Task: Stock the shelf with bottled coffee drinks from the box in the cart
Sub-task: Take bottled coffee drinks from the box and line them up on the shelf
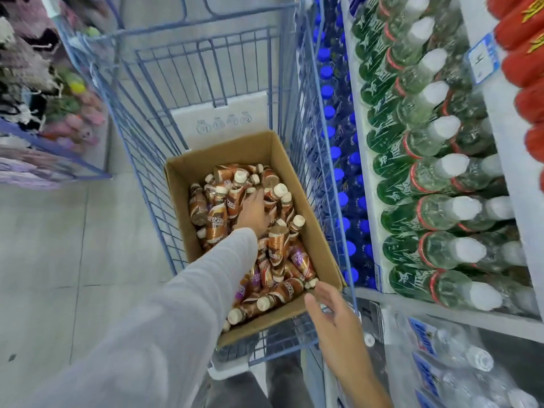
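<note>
— Spread flat, the left hand [253, 212] presses on the coffee bottles [250, 231] heaped in the box [176, 184] in the cart [141, 113]; nothing is clasped yet. The right hand [335, 322] hovers open by the box's near corner.

— Risk?

— Loose, jumbled bottles could roll or slip when one is pulled free.

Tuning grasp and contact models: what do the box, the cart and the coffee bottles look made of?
Box: brown corrugated cardboard, matte, with folded flaps. Cart: thin wire grid, probably metal, coated pale blue and slightly glossy. Coffee bottles: likely plastic, wrapped in shiny brown printed sleeves, with cream caps that look like plastic. Left hand rests among them; right hand hovers open at the box corner.
</note>
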### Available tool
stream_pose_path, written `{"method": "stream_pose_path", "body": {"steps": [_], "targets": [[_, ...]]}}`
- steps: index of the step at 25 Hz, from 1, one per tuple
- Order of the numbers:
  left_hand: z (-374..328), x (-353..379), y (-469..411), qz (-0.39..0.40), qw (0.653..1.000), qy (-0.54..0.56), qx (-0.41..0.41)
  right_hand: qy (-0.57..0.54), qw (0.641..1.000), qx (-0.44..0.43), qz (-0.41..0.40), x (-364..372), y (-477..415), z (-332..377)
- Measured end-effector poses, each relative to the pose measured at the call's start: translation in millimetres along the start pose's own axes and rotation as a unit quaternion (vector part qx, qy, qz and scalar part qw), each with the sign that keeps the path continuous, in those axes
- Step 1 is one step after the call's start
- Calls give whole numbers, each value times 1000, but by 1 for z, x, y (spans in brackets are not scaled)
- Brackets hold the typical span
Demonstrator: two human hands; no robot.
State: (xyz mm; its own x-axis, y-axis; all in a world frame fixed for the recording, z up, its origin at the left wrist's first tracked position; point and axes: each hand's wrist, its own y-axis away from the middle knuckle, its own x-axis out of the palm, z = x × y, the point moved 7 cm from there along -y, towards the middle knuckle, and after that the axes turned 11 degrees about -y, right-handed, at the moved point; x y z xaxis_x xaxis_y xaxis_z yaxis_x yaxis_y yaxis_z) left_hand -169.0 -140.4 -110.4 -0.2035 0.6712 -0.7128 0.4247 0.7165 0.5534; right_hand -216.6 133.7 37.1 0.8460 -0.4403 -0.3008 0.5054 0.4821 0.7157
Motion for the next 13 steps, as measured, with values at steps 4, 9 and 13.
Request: {"method": "stream_pose_path", "body": {"steps": [4, 9, 13], "targets": [[18, 22, -23, -14, 999, -2, -35, 19, 1000, 7, 21, 5, -17, -10], [22, 6, 8, -45, 999, 20, -24, 34, 998, 0, 43, 17, -30, -10], [50, -19, 106, -58, 976, 204, -56, 54, 996, -9, 74, 34, -56, -3]]}}
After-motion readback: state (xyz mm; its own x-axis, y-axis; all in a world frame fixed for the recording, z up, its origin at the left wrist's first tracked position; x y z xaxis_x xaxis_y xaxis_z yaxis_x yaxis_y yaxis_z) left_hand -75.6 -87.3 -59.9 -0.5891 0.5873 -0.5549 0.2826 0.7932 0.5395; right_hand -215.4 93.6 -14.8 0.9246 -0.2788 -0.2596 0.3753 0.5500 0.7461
